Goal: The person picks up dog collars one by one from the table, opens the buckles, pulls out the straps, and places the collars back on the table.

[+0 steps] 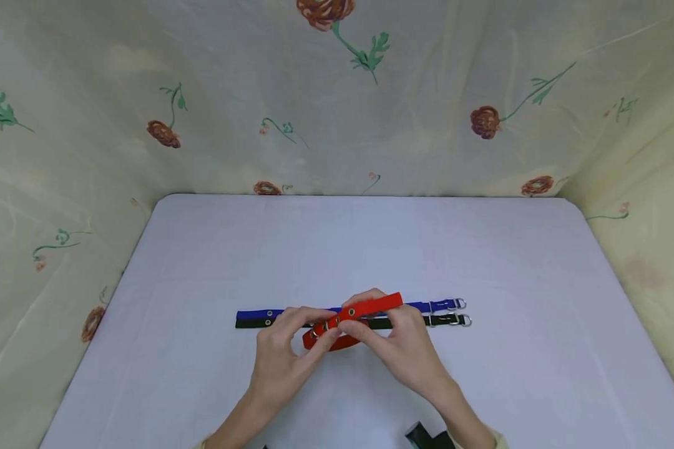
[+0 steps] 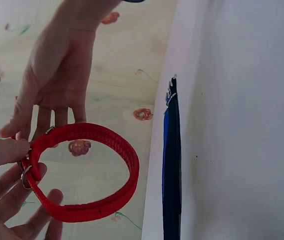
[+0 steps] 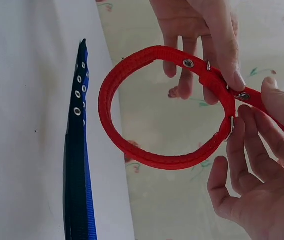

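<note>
Both hands hold a red collar (image 1: 372,305) bent into a loop, with metal eyelets along its strap. My left hand (image 1: 281,358) pinches the collar beside its metal buckle and ring. The right hand (image 1: 407,349) pinches the strap between thumb and fingers, and the free end sticks out past it to the right. In the right wrist view, the strap end passes through the buckle (image 3: 231,125) area, where fingers partly cover it. Behind the hands lie a blue collar (image 1: 446,305) and a black collar (image 1: 442,320), stretched straight side by side, their middles hidden by the hands.
The collars lie on a white table (image 1: 202,249) with rounded far corners. A flowered curtain (image 1: 415,125) hangs behind it and on both sides. A black object (image 1: 427,436) shows at the bottom edge, by the right forearm.
</note>
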A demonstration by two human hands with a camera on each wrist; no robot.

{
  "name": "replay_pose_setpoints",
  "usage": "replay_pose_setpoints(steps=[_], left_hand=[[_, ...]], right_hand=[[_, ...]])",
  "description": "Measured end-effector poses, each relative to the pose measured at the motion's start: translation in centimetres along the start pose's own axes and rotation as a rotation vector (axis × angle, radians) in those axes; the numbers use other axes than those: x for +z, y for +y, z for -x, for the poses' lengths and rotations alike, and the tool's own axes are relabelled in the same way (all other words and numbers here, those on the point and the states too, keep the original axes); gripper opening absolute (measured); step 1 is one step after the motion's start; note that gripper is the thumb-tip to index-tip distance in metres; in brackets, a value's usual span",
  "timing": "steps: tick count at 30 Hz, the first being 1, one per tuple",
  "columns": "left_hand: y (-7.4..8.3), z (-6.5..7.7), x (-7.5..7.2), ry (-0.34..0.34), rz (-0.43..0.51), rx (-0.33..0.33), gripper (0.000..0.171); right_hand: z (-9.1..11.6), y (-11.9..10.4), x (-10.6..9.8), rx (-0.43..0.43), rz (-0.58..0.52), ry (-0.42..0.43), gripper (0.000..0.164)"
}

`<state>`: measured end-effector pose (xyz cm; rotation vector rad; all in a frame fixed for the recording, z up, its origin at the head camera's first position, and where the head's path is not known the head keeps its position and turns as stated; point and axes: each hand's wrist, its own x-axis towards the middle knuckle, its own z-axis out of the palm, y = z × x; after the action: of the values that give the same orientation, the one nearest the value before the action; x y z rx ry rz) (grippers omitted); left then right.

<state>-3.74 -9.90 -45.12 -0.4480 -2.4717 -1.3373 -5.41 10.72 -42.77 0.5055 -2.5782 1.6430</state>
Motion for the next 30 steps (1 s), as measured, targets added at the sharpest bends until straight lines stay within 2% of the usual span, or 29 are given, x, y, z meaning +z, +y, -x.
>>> replay_pose_setpoints(steps=[4, 7, 14, 19, 24, 30], left_hand=[[-0.25, -0.02, 0.08, -0.015, 0.071, -0.030, 0.019], [-0.30, -0.04, 0.00, -0.053, 0.176, -0.106, 0.018], [0.05, -0.28, -0.58, -0.175, 0.438, -0.405, 0.019], [0.05, -0.47, -0.55, -0.207, 0.631, -0.605, 0.024], [0.17, -0.60, -0.46, -0.225, 0.686, -0.706, 0.030], [0.27, -0.49, -0.08, -0.220, 0.710, -0.777, 0.031]], right_hand=[[-0.11, 0.06, 0.01, -0.015, 0.005, -0.042, 0.030], [-0.14, 0.09, 0.13, -0.008, 0.014, -0.066, 0.031], [-0.13, 0.03, 0.28, 0.074, 0.032, -0.087, 0.030], [-0.33, 0.06, 0.06, 0.111, -0.003, -0.134, 0.031], [-0.45, 0.24, -0.24, 0.149, -0.043, -0.182, 0.031], [-0.51, 0.51, -0.45, 0.158, -0.038, -0.208, 0.028]])
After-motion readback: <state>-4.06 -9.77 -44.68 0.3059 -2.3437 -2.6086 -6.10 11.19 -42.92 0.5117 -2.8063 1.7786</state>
